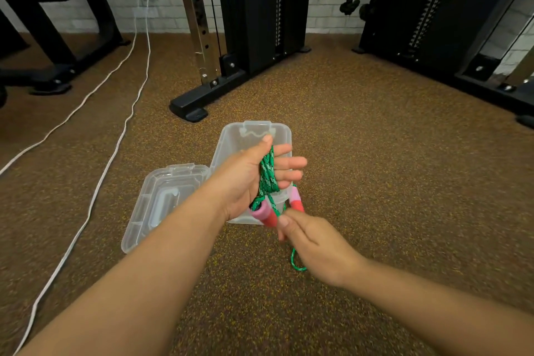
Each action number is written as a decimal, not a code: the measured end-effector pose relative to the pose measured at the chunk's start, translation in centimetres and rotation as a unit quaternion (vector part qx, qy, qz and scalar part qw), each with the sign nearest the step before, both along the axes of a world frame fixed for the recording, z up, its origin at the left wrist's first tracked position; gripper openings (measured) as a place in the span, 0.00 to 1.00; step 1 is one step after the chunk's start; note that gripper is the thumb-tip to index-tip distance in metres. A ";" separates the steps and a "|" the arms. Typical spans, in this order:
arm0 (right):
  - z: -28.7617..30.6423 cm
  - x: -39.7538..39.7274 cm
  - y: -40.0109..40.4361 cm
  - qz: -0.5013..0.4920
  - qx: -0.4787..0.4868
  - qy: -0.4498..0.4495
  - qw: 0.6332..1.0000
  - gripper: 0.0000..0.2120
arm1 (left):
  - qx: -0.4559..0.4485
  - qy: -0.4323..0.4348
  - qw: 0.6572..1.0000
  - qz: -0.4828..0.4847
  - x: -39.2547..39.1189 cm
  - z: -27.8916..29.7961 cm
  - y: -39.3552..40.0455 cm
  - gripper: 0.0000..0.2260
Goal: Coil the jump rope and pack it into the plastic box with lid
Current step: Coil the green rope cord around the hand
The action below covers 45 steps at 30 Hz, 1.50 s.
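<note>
A green braided jump rope (267, 173) is looped several times around my left hand (251, 179), which grips the coil above the clear plastic box (231, 139). Two pink-and-red handles (264, 214) hang at the base of that hand. My right hand (312, 243) is just below, fingers pinched on a strand of the rope, and a short green loop (296, 263) dangles under it. The box stands open on the floor with nothing visible inside. Its clear lid (161, 199) lies flat beside it on the left.
Brown speckled gym flooring all around. Black weight machines stand behind: one base foot (190, 111) close beyond the box, another frame (491, 78) at the right. Two white cables (115, 150) run across the floor on the left from a wall socket.
</note>
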State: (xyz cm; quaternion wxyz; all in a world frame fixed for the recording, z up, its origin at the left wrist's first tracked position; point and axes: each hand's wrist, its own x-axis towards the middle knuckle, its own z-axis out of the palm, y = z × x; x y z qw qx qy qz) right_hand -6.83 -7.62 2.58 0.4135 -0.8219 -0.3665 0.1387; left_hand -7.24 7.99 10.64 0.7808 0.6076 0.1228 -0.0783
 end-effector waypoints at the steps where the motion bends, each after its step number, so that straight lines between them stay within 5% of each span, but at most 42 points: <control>1: 0.2 -0.2 -0.1 0.009 0.001 -0.011 1.000 0.16 | 0.012 0.011 1.000 0.002 0.1 -0.1 0.0 0.27; 10: 2.9 0.1 -0.8 0.054 0.033 -0.072 0.995 0.17 | 0.047 0.095 0.992 -0.071 -0.4 -0.7 -0.1 0.50; 19: 4.2 3.2 -1.2 0.061 0.064 -0.032 0.996 0.12 | 0.143 0.119 0.970 -0.160 -1.3 -2.1 -0.1 0.42; 26: 3.9 5.6 -1.2 0.019 0.071 -0.006 0.997 0.14 | 0.059 0.135 0.924 -0.354 -1.7 -1.2 -0.3 0.41; 29: 2.3 4.9 -0.9 0.008 0.111 0.082 0.990 0.15 | 0.030 0.091 0.937 -0.337 -2.0 -1.0 0.2 0.20; 31: 1.0 4.2 -0.4 -0.002 0.133 0.130 0.983 0.15 | 0.001 0.083 0.953 -0.292 -2.2 -1.0 0.1 0.15; 35: -0.8 3.5 0.0 -0.007 0.120 0.189 0.975 0.20 | -0.068 0.068 0.975 -0.202 -2.2 -1.2 0.5 0.14; 38: -0.8 3.2 -0.6 0.002 0.112 0.174 0.978 0.08 | -0.090 0.063 0.982 -0.156 -1.9 -1.0 1.2 0.13; 45: -2.2 3.9 -1.2 -0.042 0.110 0.225 0.967 0.12 | -0.082 0.074 0.984 -0.143 -1.6 -0.7 2.2 0.14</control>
